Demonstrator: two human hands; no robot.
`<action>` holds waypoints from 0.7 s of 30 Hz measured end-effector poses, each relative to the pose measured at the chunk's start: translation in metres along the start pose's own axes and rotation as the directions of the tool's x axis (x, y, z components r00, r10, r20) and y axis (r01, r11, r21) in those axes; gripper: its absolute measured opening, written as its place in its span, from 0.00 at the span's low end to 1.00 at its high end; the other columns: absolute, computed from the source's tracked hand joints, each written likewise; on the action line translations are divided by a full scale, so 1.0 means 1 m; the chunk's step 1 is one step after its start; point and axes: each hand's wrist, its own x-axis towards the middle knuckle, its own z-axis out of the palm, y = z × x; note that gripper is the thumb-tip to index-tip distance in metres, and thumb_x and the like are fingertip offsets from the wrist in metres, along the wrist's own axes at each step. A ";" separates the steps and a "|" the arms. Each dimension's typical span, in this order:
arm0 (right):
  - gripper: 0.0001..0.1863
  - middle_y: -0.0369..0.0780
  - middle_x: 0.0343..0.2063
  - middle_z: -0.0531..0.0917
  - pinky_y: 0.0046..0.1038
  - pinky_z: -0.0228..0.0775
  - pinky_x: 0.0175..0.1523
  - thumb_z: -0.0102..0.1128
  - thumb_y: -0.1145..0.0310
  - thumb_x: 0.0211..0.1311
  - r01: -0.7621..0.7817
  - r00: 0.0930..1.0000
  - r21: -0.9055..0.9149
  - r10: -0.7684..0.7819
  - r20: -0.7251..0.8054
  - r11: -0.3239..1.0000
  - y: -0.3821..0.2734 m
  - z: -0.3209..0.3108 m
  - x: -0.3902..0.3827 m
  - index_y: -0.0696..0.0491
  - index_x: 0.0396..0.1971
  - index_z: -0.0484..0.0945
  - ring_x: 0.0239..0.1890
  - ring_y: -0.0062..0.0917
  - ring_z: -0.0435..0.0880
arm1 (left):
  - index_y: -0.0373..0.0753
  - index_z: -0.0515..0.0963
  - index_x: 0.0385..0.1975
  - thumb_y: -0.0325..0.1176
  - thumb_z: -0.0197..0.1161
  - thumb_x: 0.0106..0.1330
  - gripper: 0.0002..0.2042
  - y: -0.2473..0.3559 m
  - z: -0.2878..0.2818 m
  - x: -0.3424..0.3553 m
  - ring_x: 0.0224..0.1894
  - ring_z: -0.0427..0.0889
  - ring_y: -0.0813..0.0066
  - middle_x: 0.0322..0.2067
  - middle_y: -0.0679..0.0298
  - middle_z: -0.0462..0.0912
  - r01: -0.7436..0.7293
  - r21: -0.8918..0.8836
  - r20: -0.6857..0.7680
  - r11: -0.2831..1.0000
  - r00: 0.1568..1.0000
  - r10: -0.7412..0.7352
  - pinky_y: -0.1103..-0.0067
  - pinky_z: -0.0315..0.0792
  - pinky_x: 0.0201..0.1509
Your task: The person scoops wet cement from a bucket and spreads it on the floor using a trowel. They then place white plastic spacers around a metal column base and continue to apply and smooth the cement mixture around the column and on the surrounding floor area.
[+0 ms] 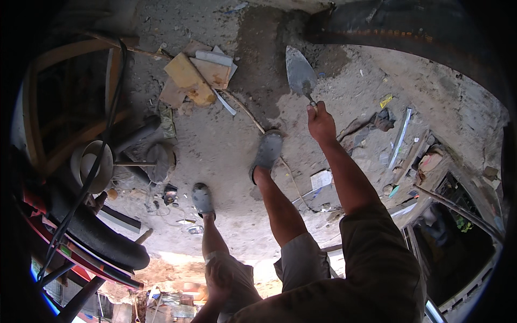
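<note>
My right hand (pixel 321 125) is closed around the handle of a pointed trowel (pixel 301 71). The trowel's grey, mortar-smeared blade points away from me above the ground, beside a dark damp patch (pixel 264 64). Low in the picture, my left hand (pixel 219 277) lies against the left leg of my shorts, in shadow; its fingers look loosely extended and nothing shows in them. My two feet, in grey clogs (pixel 268 151), are on the dusty floor, with a thin stick (pixel 245 109) running next to the right one.
Torn cardboard (pixel 188 78) lies ahead on the left. A large dark curved metal piece (pixel 398 27) stands at the far right. A wooden frame (pixel 32 107), a white bucket (pixel 92 167) and a black tyre (pixel 91 231) crowd the left. Scraps and a metal strip (pixel 400 138) lie right.
</note>
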 end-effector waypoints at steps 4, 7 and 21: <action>0.20 0.60 0.34 0.83 0.56 0.74 0.44 0.51 0.52 0.73 -0.068 0.993 0.126 0.080 -0.085 0.990 -0.063 0.006 0.063 0.56 0.46 0.67 0.41 0.60 0.82 | 0.34 0.69 0.59 0.31 0.71 0.57 0.29 -0.016 0.001 -0.001 0.61 0.70 0.37 0.60 0.41 0.69 -0.038 0.029 -0.015 0.999 0.999 0.038 0.54 0.68 0.64; 0.21 0.62 0.37 0.83 0.55 0.73 0.49 0.50 0.51 0.73 -0.151 0.985 0.200 0.165 -0.053 0.968 -0.083 0.014 0.070 0.57 0.46 0.67 0.44 0.60 0.82 | 0.34 0.69 0.59 0.32 0.71 0.57 0.30 -0.025 0.001 -0.005 0.61 0.70 0.37 0.61 0.41 0.68 -0.056 0.001 -0.023 0.998 0.998 0.056 0.54 0.68 0.64; 0.22 0.58 0.38 0.84 0.53 0.74 0.47 0.62 0.55 0.64 -0.219 0.971 0.330 0.239 -0.022 0.918 -0.132 0.041 0.058 0.55 0.47 0.69 0.44 0.59 0.83 | 0.37 0.71 0.59 0.34 0.72 0.57 0.29 -0.030 -0.006 -0.008 0.61 0.70 0.38 0.61 0.42 0.69 -0.069 -0.011 -0.068 0.998 0.995 0.068 0.53 0.69 0.62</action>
